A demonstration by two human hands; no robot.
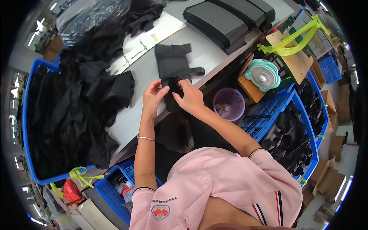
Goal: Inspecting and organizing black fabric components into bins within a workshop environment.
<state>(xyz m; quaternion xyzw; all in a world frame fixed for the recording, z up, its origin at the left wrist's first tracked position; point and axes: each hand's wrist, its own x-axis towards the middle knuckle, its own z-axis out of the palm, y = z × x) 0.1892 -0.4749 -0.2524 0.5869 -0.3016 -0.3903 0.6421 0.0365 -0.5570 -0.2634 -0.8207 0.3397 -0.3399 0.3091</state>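
Note:
A flat black fabric piece (171, 61) with a short strap at its right lies at the near edge of the grey table, its lower end hanging over. My left hand (154, 96) pinches a small gathered part at its left side. From the right, my right hand (189, 96) grips the same gathered part, thumb and fingers bent around it. The fingertips of both hands are close together, and the fabric between them is partly hidden.
Loose black fabric fills a blue crate (28, 126) at the left and spills onto the table (207, 53). Stacked dark panels (218, 23) stand at the back right. Below the table's right edge are a purple basket (234, 100), a turquoise fan (263, 76) and blue crates (281, 109).

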